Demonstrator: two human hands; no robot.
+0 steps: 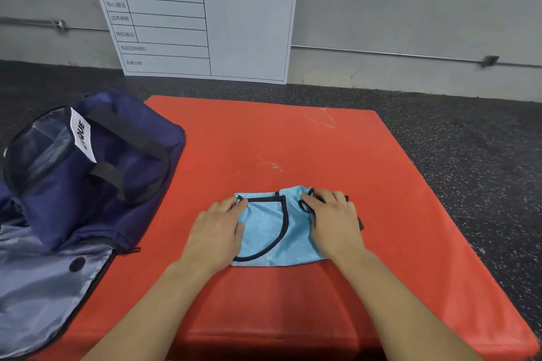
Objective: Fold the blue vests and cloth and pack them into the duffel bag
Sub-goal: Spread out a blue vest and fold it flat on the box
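One vest, one bag, two hands: left hand, right hand.

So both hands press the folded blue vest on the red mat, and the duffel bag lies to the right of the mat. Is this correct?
Not quite. The head view shows the duffel bag to the left of the red mat, not the right. The rest holds: the left hand and the right hand both press the folded blue vest on the mat.

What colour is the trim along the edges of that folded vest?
The vest is light blue with dark, near-black trim, seen in the head view.
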